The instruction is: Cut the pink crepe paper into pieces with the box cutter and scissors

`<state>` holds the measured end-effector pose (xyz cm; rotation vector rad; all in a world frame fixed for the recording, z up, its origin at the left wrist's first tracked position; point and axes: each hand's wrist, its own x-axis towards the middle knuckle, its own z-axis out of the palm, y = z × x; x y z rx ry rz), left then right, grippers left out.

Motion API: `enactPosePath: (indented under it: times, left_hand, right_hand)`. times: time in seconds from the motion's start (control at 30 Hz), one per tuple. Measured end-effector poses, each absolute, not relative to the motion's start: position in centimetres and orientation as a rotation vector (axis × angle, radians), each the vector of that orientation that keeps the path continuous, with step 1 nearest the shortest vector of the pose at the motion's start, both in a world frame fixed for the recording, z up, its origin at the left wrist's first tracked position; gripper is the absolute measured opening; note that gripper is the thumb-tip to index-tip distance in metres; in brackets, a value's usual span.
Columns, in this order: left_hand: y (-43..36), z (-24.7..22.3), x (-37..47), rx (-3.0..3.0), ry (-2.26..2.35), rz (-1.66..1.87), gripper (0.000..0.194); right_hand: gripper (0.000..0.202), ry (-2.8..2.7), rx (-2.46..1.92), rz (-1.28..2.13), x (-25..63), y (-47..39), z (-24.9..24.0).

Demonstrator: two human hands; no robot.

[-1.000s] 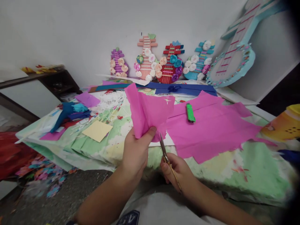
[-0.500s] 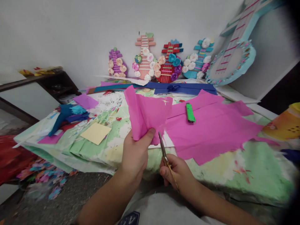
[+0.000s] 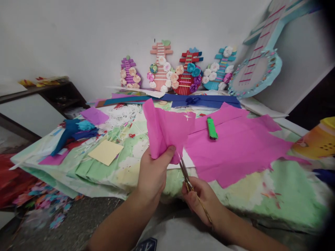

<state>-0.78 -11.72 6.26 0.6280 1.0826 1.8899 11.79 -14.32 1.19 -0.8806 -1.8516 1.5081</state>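
My left hand (image 3: 154, 170) pinches a piece of pink paper (image 3: 170, 129), with the thumb pressed on its lower edge. The piece stands up, curled at its left side. In my right hand (image 3: 201, 198) are scissors (image 3: 186, 174) with gold-coloured handles. Their blades point up and left, with the tips at the paper's lower right edge. Behind and to the right, a large ragged pink sheet (image 3: 235, 146) lies on the table, and a green object (image 3: 211, 128) rests on it.
The table (image 3: 104, 181) has a green patterned cover. A yellow paper square (image 3: 106, 152), white string (image 3: 121, 116) and blue scraps (image 3: 68, 134) lie left. Decorated instrument shapes (image 3: 187, 75) lean along the wall. A yellow-orange container (image 3: 319, 139) stands at right.
My right hand and the scissors have moved slightly down and right. The blades look closer together. The pink piece and my left hand have shifted slightly right in view.
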Motion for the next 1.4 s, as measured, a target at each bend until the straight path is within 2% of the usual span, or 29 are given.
enactPosePath:
  times: [0.33, 0.53, 0.87, 1.4]
  left_hand:
    - [-11.6, 5.3, -0.3, 0.675, 1.088, 1.791, 0.017]
    - [-11.6, 5.2, -0.1, 0.656, 1.069, 1.817, 0.024]
    - [-11.8, 5.5, -0.3, 0.639, 1.115, 1.808, 0.028]
    - [-11.9, 5.4, -0.3, 0.698, 1.112, 1.837, 0.02]
  right_hand:
    - [0.047, -1.716, -0.961, 1.548, 11.2, -13.2, 0.8]
    - [0.047, -1.749, -1.03, 1.358, 10.6, -12.6, 0.9]
    - [0.047, -1.826, -1.015, 1.261, 10.1, -12.7, 1.3]
    - [0.044, -1.685, -1.109, 1.331, 9.7, -12.6, 0.6]
